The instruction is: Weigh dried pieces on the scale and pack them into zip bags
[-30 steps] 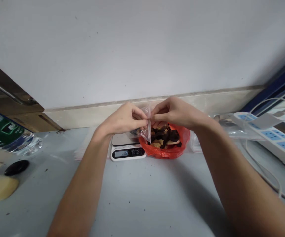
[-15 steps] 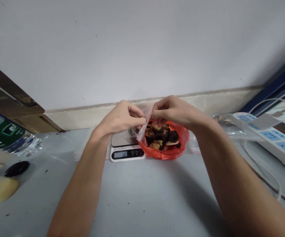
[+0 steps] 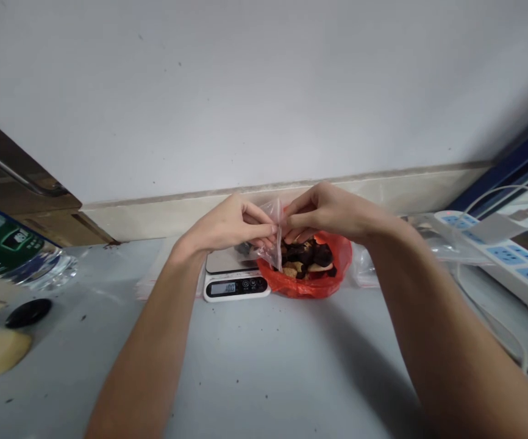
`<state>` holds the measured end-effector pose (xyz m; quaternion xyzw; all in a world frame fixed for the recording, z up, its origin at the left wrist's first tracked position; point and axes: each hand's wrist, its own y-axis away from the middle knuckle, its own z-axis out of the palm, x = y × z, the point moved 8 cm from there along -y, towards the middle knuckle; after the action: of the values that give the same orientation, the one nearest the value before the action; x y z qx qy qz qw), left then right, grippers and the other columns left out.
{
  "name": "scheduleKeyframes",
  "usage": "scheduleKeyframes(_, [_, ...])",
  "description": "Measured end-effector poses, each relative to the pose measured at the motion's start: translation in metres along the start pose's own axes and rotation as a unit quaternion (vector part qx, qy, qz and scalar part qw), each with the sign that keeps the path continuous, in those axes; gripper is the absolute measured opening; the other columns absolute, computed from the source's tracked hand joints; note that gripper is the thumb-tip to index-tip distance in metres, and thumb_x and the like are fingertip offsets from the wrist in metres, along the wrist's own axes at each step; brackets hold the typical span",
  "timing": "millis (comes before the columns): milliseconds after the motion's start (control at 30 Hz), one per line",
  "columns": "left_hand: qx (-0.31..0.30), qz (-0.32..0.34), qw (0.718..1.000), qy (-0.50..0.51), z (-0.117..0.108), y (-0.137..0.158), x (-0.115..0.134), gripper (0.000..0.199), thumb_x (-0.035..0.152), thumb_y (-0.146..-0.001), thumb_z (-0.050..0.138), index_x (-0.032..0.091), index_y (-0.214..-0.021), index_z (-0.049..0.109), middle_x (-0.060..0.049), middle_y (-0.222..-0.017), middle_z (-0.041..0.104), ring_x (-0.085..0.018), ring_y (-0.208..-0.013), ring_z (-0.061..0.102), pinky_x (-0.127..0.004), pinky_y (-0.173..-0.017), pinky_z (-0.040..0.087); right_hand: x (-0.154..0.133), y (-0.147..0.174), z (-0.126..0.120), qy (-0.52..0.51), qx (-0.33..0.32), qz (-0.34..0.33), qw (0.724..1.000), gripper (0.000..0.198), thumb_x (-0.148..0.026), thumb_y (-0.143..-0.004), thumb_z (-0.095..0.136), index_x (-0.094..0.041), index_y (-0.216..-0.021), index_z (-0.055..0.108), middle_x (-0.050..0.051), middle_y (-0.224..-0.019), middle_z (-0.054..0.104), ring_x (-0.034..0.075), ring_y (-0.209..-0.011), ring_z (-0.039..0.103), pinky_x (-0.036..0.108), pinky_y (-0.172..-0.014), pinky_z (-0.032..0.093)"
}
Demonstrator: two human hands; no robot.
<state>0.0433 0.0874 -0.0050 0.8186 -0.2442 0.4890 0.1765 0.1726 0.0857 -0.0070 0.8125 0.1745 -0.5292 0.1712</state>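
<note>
A small clear zip bag (image 3: 274, 260) is pinched between my two hands, above the left edge of a red plastic bag. My left hand (image 3: 234, 225) grips its left side with thumb and fingers. On the other side, my right hand (image 3: 323, 210) pinches the bag's upper edge, its fingertips partly hidden. The open red plastic bag (image 3: 307, 288) holds dark and tan dried pieces (image 3: 312, 255). Just left of it stands a white digital kitchen scale (image 3: 237, 297), its display reading what looks like 10.0. Something dark on the scale's plate is mostly covered by my left hand.
Flat clear bags (image 3: 147, 285) lie left of the scale, and filled clear bags (image 3: 364, 268) sit right of the red bag. A power strip (image 3: 520, 262) with white cables is at the right. A large water bottle (image 3: 12, 250) and black lid (image 3: 28, 313) are at the left.
The clear bag has shifted slightly right and turned more edge-on to me. My left hand has moved a little right; both hands stay pinched on the bag.
</note>
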Motion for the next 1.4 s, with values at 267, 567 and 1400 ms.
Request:
scheduleKeyframes(267, [0.021,-0.001,0.998,-0.054,-0.003,0.002,0.003,0.022,0.01,-0.077,0.067,0.021,-0.068,0.083,-0.001,-0.062,0.075,-0.014,-0.06,0.068,-0.022,-0.058,0.052,-0.009,-0.001,0.003,0.082,0.004,-0.023,0.996,0.013,-0.023,-0.07,0.069,-0.021,-0.062,0.079,0.003,-0.066,0.073,0.016,-0.062,0.061,0.027,-0.058,0.048])
scheduleKeyframes(567, [0.059,0.013,0.995,-0.078,-0.014,0.006,0.009,0.017,0.013,-0.068,0.066,0.022,-0.063,0.08,-0.001,-0.059,0.073,-0.015,-0.059,0.067,-0.025,-0.056,0.049,-0.009,0.006,-0.009,0.177,0.121,0.053,0.975,0.028,-0.018,-0.069,0.066,-0.021,-0.045,0.052,-0.003,-0.049,0.045,0.01,-0.05,0.037,0.029,-0.048,0.027])
scheduleKeyframes(1400, [0.18,-0.019,0.975,-0.128,-0.039,0.019,0.016,0.027,0.008,-0.069,0.066,0.023,-0.047,0.072,0.003,-0.048,0.067,-0.01,-0.05,0.06,-0.02,-0.05,0.041,-0.025,0.026,-0.039,0.322,0.325,0.072,0.886,0.011,-0.018,-0.074,0.067,-0.022,-0.066,0.062,0.002,-0.067,0.064,0.017,-0.063,0.054,0.03,-0.056,0.038])
